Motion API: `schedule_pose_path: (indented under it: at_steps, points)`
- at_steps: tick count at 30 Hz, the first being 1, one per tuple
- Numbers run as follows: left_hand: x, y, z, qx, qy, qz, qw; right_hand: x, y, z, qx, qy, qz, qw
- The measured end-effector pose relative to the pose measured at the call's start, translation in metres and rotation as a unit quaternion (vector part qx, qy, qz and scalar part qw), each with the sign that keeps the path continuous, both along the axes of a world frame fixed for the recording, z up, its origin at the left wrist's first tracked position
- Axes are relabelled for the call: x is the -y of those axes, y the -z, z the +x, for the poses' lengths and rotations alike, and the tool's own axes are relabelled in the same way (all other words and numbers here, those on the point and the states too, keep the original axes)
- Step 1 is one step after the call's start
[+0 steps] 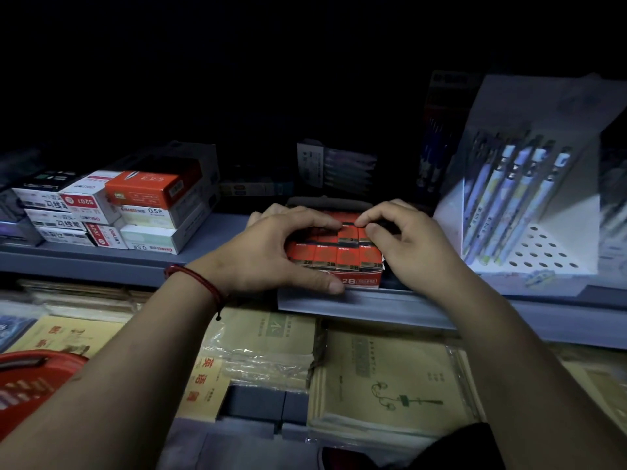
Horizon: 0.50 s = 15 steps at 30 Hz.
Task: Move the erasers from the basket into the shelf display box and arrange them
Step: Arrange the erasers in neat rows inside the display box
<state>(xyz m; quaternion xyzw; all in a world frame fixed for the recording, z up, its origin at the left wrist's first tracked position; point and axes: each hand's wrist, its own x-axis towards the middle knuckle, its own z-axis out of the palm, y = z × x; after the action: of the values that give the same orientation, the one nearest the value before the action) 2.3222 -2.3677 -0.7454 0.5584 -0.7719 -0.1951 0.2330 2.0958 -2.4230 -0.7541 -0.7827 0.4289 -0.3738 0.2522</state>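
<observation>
A small red display box (363,281) marked 2B stands at the front edge of the grey shelf (441,301). Rows of red and black erasers (339,257) fill it. My left hand (271,252) wraps around the box's left side, thumb on its front, fingers spread over the top rows. My right hand (407,239) rests on the right side, fingertips pressing on one eraser (349,234) in the back row. The red basket (30,378) sits at the lower left, its inside hidden.
Stacked pen refill boxes (135,205) stand left on the shelf. A white pen display (522,212) stands right. Packs of exercise books (380,385) lie on the lower level beneath my arms. The shelf's back is dark.
</observation>
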Motion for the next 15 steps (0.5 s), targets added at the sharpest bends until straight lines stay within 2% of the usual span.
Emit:
schedule_pose_path:
  at_steps: [2,4,9,15]
  points:
    - [-0.002,0.003,-0.004,0.04,-0.012,-0.035,0.999,-0.001,-0.001,-0.002,-0.025,-0.022,0.013,0.999]
    - [-0.004,0.007,-0.007,0.043,-0.024,-0.055,0.997,-0.004,-0.004,-0.006,-0.066,-0.052,0.028,0.996]
    - [-0.01,0.014,0.004,-0.054,-0.022,-0.051,0.997,-0.014,-0.007,-0.02,-0.155,-0.133,0.063,0.977]
    - [-0.021,0.011,0.013,-0.13,-0.037,-0.021,0.991,-0.014,-0.003,-0.02,-0.146,-0.113,0.032,0.982]
